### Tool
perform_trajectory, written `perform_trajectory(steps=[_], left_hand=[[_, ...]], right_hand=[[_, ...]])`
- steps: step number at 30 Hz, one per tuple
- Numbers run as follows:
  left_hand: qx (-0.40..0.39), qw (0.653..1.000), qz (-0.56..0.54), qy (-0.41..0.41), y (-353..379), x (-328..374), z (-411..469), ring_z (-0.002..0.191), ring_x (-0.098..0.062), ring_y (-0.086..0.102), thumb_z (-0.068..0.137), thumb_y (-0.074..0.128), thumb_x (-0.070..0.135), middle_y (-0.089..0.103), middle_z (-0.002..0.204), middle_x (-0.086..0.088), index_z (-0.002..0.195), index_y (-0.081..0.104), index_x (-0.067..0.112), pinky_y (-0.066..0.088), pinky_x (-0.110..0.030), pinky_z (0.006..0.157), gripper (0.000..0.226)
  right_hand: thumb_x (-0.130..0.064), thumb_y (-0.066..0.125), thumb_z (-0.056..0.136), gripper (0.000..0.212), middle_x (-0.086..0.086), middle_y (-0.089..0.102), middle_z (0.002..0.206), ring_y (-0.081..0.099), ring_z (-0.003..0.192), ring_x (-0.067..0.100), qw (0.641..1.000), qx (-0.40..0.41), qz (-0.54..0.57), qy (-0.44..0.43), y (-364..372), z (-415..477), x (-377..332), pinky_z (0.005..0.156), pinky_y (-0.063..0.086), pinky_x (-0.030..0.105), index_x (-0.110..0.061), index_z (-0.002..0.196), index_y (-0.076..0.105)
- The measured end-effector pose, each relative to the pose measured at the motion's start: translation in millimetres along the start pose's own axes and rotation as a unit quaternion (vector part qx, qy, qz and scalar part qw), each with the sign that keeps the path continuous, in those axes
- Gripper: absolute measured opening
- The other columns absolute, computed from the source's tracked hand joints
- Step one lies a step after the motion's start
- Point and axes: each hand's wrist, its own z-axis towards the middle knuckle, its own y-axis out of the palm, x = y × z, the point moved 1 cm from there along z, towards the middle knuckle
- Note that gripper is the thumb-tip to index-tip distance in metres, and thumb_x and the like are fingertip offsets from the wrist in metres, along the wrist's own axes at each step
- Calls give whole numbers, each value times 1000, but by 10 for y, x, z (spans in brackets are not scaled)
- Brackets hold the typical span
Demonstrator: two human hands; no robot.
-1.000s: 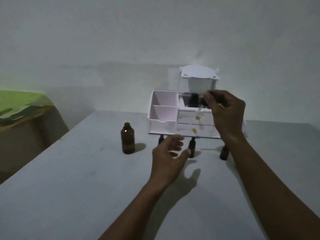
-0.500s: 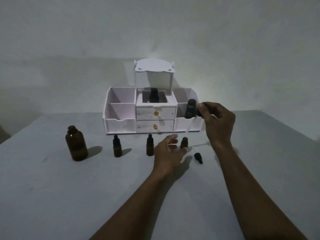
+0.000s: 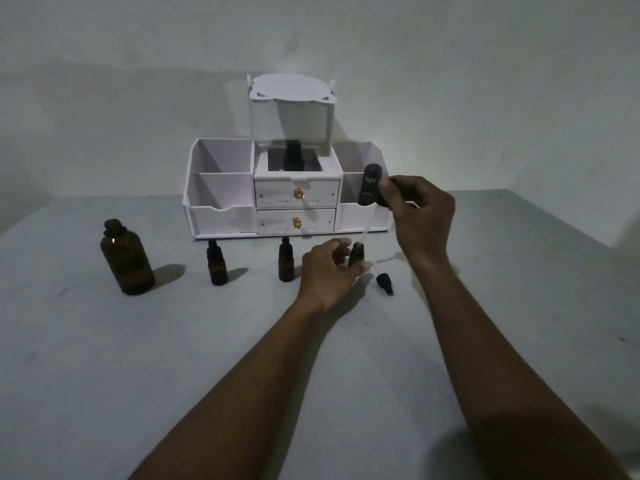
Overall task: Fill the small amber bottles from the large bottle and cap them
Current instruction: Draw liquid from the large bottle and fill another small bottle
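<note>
The large amber bottle (image 3: 126, 258) stands uncapped at the left of the grey table. Two capped small amber bottles (image 3: 216, 262) (image 3: 285, 260) stand in a row to its right. My left hand (image 3: 329, 270) grips a third small bottle (image 3: 356, 254), which is uncapped. My right hand (image 3: 419, 213) holds a dropper by its dark bulb (image 3: 371, 185); the clear pipette (image 3: 365, 229) slants down with its tip at that bottle's mouth. A loose black cap (image 3: 384, 283) lies on the table just right of my left hand.
A white organiser (image 3: 221, 209) with two gold-knobbed drawers, side compartments and a raised top stands against the wall behind the bottles. A dark bottle (image 3: 293, 156) sits in its middle compartment. The table's right edge (image 3: 571, 226) runs diagonally.
The view swung left, bringing the whole bottle row into sight. My right hand lowered the dropper toward the third small bottle, and my left hand closed around that bottle.
</note>
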Motion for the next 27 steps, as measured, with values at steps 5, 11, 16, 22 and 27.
perform_trajectory(steps=[5,11,16,22,27], left_hand=[[-10,999,33,12,-10,75,-73,122,-20,61,91,75,26,66,135,-4,133,65,14,44,-29,102,45],[-13,998,52,16,-6,66,-70,121,-20,60,93,73,24,67,134,-4,131,66,13,41,-26,98,40],[-25,997,73,11,-1,72,-38,125,-24,59,94,72,26,65,136,-5,134,64,13,41,-34,109,42],[-18,997,77,14,25,43,-30,122,-23,61,94,72,26,67,133,-4,131,66,14,43,-35,108,40],[-18,996,85,13,29,30,2,124,-24,61,94,72,25,66,136,-4,133,65,15,42,-37,111,41]], right_hand=[[-23,76,86,9,-15,70,75,66,68,-8,1000,-11,-6,-10,32,-28,6,69,53,10,-15,90,77],[-22,78,84,13,-9,71,78,64,65,-8,999,-8,-37,-37,73,-49,27,70,50,7,-10,89,77],[-21,78,85,14,-11,68,79,62,65,-10,998,-10,-54,-42,84,-33,35,70,48,2,-8,89,76],[-20,78,85,14,-10,67,76,61,63,-11,997,-7,-59,-55,92,-29,37,69,47,0,-7,88,76],[-19,78,84,13,-8,68,75,63,63,-7,997,-14,-50,-58,83,-49,33,68,48,2,-7,86,76]])
